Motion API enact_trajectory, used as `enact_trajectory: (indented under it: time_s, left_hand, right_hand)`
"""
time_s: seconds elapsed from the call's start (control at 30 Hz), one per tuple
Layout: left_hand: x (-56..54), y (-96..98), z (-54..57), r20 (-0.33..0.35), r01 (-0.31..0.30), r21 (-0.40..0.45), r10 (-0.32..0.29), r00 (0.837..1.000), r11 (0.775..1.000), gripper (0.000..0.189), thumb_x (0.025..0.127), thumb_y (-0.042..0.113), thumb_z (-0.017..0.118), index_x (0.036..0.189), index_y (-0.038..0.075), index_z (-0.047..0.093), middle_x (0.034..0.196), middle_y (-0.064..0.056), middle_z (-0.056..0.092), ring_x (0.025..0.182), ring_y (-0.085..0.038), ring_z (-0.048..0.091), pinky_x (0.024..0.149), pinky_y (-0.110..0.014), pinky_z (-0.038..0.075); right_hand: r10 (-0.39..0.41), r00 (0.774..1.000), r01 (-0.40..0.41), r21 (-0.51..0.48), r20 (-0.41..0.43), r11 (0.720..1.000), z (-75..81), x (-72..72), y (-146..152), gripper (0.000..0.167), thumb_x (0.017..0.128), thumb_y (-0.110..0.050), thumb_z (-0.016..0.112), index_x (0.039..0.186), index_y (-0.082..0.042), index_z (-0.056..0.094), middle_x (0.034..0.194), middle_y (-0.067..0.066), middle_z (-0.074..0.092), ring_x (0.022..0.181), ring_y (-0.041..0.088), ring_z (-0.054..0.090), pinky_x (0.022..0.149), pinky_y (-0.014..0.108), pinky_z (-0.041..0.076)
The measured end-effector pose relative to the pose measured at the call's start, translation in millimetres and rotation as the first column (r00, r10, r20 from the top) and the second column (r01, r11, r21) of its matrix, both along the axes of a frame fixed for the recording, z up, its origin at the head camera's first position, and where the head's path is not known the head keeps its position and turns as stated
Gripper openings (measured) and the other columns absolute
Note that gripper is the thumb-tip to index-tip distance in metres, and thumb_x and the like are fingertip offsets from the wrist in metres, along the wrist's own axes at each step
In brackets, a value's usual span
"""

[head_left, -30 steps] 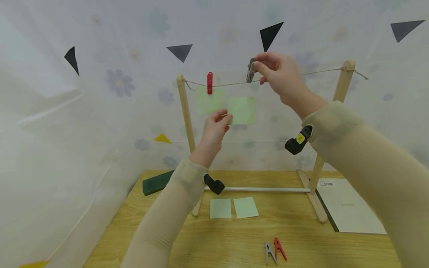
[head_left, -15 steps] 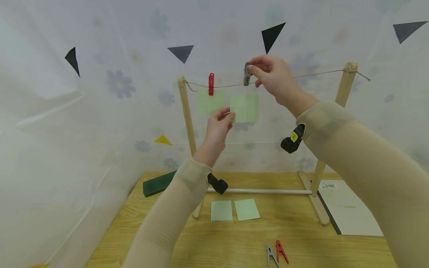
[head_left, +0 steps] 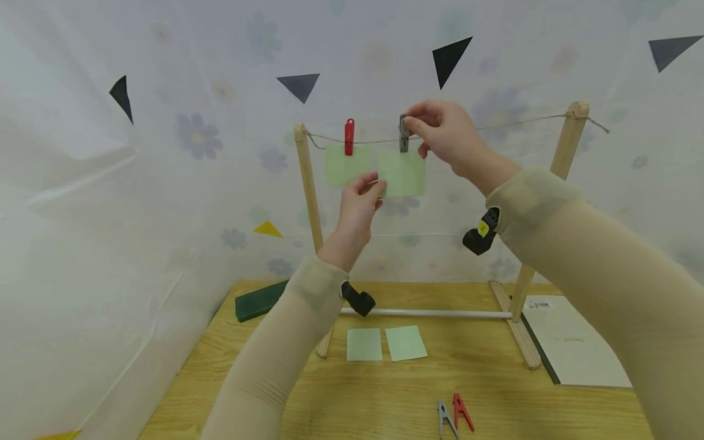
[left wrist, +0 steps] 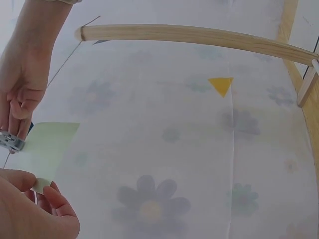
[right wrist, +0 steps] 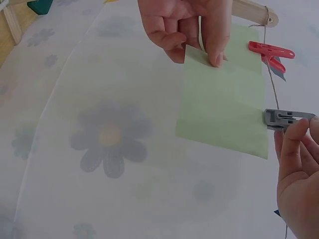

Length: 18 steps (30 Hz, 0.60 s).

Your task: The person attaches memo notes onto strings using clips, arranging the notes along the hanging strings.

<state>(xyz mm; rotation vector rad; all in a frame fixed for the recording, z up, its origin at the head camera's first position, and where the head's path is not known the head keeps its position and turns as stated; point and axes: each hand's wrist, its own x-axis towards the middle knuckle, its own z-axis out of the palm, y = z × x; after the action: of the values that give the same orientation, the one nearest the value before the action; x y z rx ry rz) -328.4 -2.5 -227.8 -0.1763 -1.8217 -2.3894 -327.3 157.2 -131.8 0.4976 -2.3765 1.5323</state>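
Note:
My left hand [head_left: 357, 211] pinches the lower left corner of a pale green paper note [head_left: 403, 176] between thumb and fingers. The note's top edge lies at the string [head_left: 379, 142]. With thumb and fingers my right hand [head_left: 442, 131] pinches a grey clothespin [head_left: 404, 134], upright, its lower end overlapping the note's top edge. In the right wrist view the grey clothespin [right wrist: 283, 119] sits at the edge of the note [right wrist: 224, 99] beside the string. To the left, a red clothespin [head_left: 349, 137] holds another green note [head_left: 343, 166] on the string.
Wooden posts [head_left: 566, 146] carry the string above a wooden table [head_left: 330, 403]. Two green notes [head_left: 364, 345] lie on the table. Nearer are a grey clothespin [head_left: 447, 420] and a red clothespin [head_left: 463, 412]. A notebook [head_left: 583, 342] lies right, a dark green box [head_left: 261, 300] left.
My right hand has brought the grey clothespin down and slightly left, from above the string onto the note's top edge. My left hand has raised the note a little toward the string.

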Motion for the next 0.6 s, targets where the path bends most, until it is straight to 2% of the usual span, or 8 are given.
enact_trajectory:
  time_s: [0.1, 0.2, 0.4, 0.53, 0.6]
  left_hand:
    - [-1.2, -0.1, 0.1, -0.006, 0.003, -0.001, -0.003, 1.0, 1.0, 0.032, 0.096, 0.006, 0.063, 0.127, -0.002, 0.062, 0.103, -0.003, 0.063, 0.084, -0.009, 0.055, 0.076, -0.021, 0.048]
    - [-0.7, 0.4, 0.8, -0.009, 0.004, 0.002, -0.004, 1.0, 1.0, 0.032, 0.096, 0.006, 0.063, 0.127, -0.002, 0.062, 0.102, -0.003, 0.063, 0.084, -0.008, 0.055, 0.076, -0.021, 0.048]
    - [0.6, 1.6, 0.9, 0.001, 0.009, 0.005, -0.009, 1.0, 1.0, 0.032, 0.097, 0.006, 0.062, 0.128, -0.002, 0.061, 0.103, -0.004, 0.063, 0.084, -0.008, 0.055, 0.077, -0.021, 0.048]
    - [0.1, 1.7, 0.2, 0.005, 0.006, 0.006, -0.006, 1.0, 1.0, 0.032, 0.096, 0.006, 0.063, 0.128, -0.001, 0.061, 0.106, -0.005, 0.064, 0.085, -0.008, 0.056, 0.078, -0.021, 0.048]
    - [-0.1, 1.7, -0.1, 0.002, 0.004, 0.004, -0.004, 1.0, 1.0, 0.032, 0.096, 0.006, 0.063, 0.128, -0.001, 0.062, 0.106, -0.006, 0.064, 0.085, -0.008, 0.056, 0.078, -0.021, 0.048]
  right_hand:
    - [0.0, 1.0, 0.0, 0.017, 0.006, 1.0, -1.0, -0.4, -0.1, 0.039, 0.101, -0.027, 0.057, 0.134, -0.006, 0.056, 0.131, 0.009, 0.062, 0.1, 0.021, 0.055, 0.058, 0.023, 0.048]
    - [-0.003, 1.0, 0.003, 0.039, 0.006, 0.999, -2.3, -0.1, 0.5, 0.04, 0.101, -0.028, 0.056, 0.135, -0.006, 0.056, 0.13, 0.01, 0.062, 0.095, 0.02, 0.056, 0.059, 0.024, 0.049]
    - [-0.006, 1.0, 0.005, 0.087, 0.013, 0.996, -3.6, 0.3, 2.1, 0.041, 0.101, -0.029, 0.056, 0.134, -0.005, 0.056, 0.128, 0.012, 0.061, 0.072, 0.014, 0.057, 0.063, 0.026, 0.052]
    - [-0.007, 1.0, 0.004, 0.098, 0.024, 0.995, -3.7, -0.5, 2.9, 0.043, 0.101, -0.03, 0.056, 0.136, -0.005, 0.056, 0.13, 0.012, 0.061, 0.071, 0.013, 0.057, 0.062, 0.024, 0.052]
    - [-0.009, 1.0, 0.006, 0.098, 0.03, 0.995, -3.6, -0.6, 3.1, 0.044, 0.101, -0.03, 0.056, 0.138, -0.006, 0.056, 0.132, 0.013, 0.061, 0.075, 0.013, 0.058, 0.062, 0.024, 0.052]
